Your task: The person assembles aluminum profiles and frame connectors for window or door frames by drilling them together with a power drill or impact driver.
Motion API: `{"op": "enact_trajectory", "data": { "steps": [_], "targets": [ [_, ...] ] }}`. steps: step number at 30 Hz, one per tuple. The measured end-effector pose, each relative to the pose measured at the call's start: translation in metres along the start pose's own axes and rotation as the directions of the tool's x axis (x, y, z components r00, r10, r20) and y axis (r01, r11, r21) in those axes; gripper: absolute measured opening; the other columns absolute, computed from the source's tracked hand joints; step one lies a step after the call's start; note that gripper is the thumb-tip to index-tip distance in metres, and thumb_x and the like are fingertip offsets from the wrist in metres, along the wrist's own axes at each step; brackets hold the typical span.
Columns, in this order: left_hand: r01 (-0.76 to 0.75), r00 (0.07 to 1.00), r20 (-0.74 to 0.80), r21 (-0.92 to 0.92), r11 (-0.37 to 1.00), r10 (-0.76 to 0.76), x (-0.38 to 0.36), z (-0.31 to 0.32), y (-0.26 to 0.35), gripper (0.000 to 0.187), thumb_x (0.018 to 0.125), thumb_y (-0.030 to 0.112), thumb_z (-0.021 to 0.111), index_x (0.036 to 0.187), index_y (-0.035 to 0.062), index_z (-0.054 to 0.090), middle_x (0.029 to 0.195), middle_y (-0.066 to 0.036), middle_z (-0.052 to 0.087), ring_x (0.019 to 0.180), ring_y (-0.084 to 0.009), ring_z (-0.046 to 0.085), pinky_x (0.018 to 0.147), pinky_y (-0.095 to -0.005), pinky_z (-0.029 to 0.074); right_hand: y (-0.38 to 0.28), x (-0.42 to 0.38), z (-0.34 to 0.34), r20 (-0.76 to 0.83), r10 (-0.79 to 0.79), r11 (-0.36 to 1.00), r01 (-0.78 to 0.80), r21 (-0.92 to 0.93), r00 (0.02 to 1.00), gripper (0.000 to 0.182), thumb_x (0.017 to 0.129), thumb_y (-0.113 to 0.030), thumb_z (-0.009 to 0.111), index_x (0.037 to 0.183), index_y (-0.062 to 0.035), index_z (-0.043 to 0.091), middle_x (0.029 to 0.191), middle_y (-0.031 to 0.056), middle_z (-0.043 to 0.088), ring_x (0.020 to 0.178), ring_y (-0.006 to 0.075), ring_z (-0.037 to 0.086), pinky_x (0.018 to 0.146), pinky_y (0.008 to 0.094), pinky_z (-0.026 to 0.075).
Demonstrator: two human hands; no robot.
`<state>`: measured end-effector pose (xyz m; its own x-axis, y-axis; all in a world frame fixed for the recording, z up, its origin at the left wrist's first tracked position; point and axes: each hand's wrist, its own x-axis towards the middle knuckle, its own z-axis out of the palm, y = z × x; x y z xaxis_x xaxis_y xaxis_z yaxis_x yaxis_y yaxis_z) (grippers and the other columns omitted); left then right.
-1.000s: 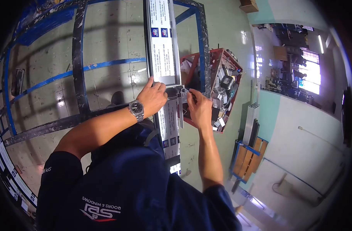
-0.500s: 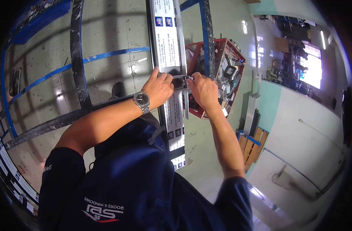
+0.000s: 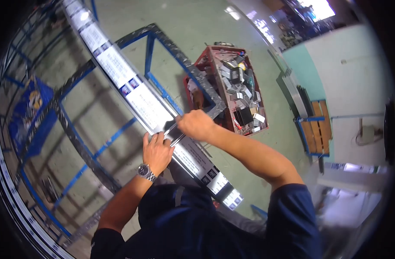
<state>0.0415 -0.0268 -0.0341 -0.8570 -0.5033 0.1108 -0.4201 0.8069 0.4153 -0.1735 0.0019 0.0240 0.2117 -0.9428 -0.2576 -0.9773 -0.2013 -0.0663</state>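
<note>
The red bin [image 3: 218, 82] holds jumbled metal pieces [image 3: 240, 94]. My left hand [image 3: 157, 152] rests half-open on the profile [image 3: 146, 105]; my right hand [image 3: 196, 125] curls closed, its hold hidden.

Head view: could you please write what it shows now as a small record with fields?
Left hand: fingers spread on the bar, watch on wrist
Right hand: fingers curled at the bar's edge; anything held cannot be told
Bar: long, covered in printed film, slanting down from upper left
Rack: dark and blue, beneath the bar
Red bin: beyond the right hand, holding many small pieces
Wooden slats: near the wall, at right
</note>
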Motion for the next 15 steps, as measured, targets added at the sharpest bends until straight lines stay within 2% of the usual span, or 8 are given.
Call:
{"op": "enact_trajectory", "data": {
  "steps": [3,4,5,6,8,9,12,15],
  "targets": [
    [-0.031,0.999,-0.012,-0.016,0.999,0.031,0.001,-0.003,0.002,0.026,0.084,0.027,0.075,0.095,0.0036,0.072,0.114,-0.016,0.065,0.108,-0.0321,0.06,0.107,-0.0536,0.036,-0.008,-0.003,0.002,-0.091,0.042,0.999,-0.044,-0.021,0.995,0.017,0.084,-0.016,0.065,0.091,-0.0006,0.067,0.072,0.0125,0.073,0.065,0.031,0.074,0.055,0.039,0.058],
    [-0.042,0.999,-0.013,-0.03,0.999,0.041,0.001,-0.003,0.002,0.026,0.083,0.026,0.076,0.096,0.0037,0.072,0.114,-0.016,0.064,0.108,-0.0323,0.06,0.107,-0.0536,0.036,-0.013,-0.002,0.003,-0.039,0.128,0.992,-0.129,-0.012,0.991,0.026,0.089,-0.025,0.067,0.099,-0.0019,0.068,0.084,0.0155,0.074,0.073,0.0292,0.075,0.061,0.0394,0.059],
    [-0.073,0.996,-0.052,-0.02,0.997,0.072,0.001,0.001,0.0,0.029,0.08,0.025,0.08,0.1,0.0055,0.072,0.114,-0.016,0.064,0.107,-0.0331,0.06,0.104,-0.0537,0.038,-0.019,-0.012,0.0,-0.126,0.192,0.98,-0.185,0.071,0.973,0.035,0.09,-0.033,0.068,0.107,-0.0033,0.067,0.092,0.0175,0.073,0.08,0.0305,0.075,0.067,0.0406,0.059],
    [-0.025,1.0,0.003,-0.05,0.998,0.025,0.005,-0.004,0.005,0.033,0.078,0.024,0.082,0.104,0.0073,0.071,0.114,-0.016,0.064,0.104,-0.0343,0.061,0.102,-0.0538,0.039,-0.025,-0.023,-0.011,-0.204,0.256,0.961,-0.226,0.161,0.945,0.044,0.091,-0.042,0.069,0.115,-0.0047,0.067,0.1,0.0195,0.071,0.086,0.0318,0.074,0.073,0.0419,0.059],
    [-0.161,0.965,-0.209,0.0,0.987,0.157,-0.003,0.015,-0.007,0.036,0.076,0.023,0.083,0.106,0.0082,0.07,0.113,-0.016,0.064,0.102,-0.0352,0.061,0.1,-0.0541,0.041,-0.018,-0.046,-0.019,-0.267,0.417,0.844,-0.261,0.467,0.869,0.056,0.09,-0.051,0.07,0.125,-0.0069,0.064,0.107,0.0211,0.068,0.092,0.0342,0.072,0.08,0.0437,0.057],
    [-0.13,0.976,-0.177,-0.016,0.991,0.126,-0.002,0.012,-0.005,0.034,0.075,0.021,0.084,0.101,0.0072,0.069,0.115,-0.017,0.065,0.103,-0.0363,0.062,0.099,-0.0546,0.043,-0.006,-0.059,-0.019,-0.277,0.492,0.758,-0.249,0.603,0.825,0.063,0.09,-0.056,0.07,0.13,-0.008,0.063,0.111,0.022,0.067,0.095,0.0354,0.071,0.084,0.0445,0.056],
    [-0.036,0.997,-0.061,0.037,0.999,0.038,0.006,0.004,0.01,0.031,0.074,0.019,0.084,0.099,0.0063,0.069,0.116,-0.018,0.066,0.107,-0.0371,0.063,0.101,-0.0543,0.044,0.056,-0.102,0.047,-0.164,0.719,0.52,-0.366,0.772,0.675,0.068,0.091,-0.055,0.068,0.135,-0.0045,0.059,0.118,0.0205,0.066,0.104,0.0409,0.067,0.087,0.0463,0.055],
    [0.014,1.0,0.015,0.08,0.997,-0.015,0.009,0.0,0.017,0.029,0.077,0.022,0.083,0.098,0.0058,0.071,0.119,-0.019,0.066,0.112,-0.0373,0.061,0.105,-0.0547,0.042,0.142,-0.149,0.139,-0.13,0.85,0.422,-0.512,0.748,0.51,0.056,0.093,-0.048,0.068,0.127,-0.0033,0.065,0.12,0.0214,0.066,0.112,0.0404,0.063,0.095,0.047,0.052]
  ]
}}
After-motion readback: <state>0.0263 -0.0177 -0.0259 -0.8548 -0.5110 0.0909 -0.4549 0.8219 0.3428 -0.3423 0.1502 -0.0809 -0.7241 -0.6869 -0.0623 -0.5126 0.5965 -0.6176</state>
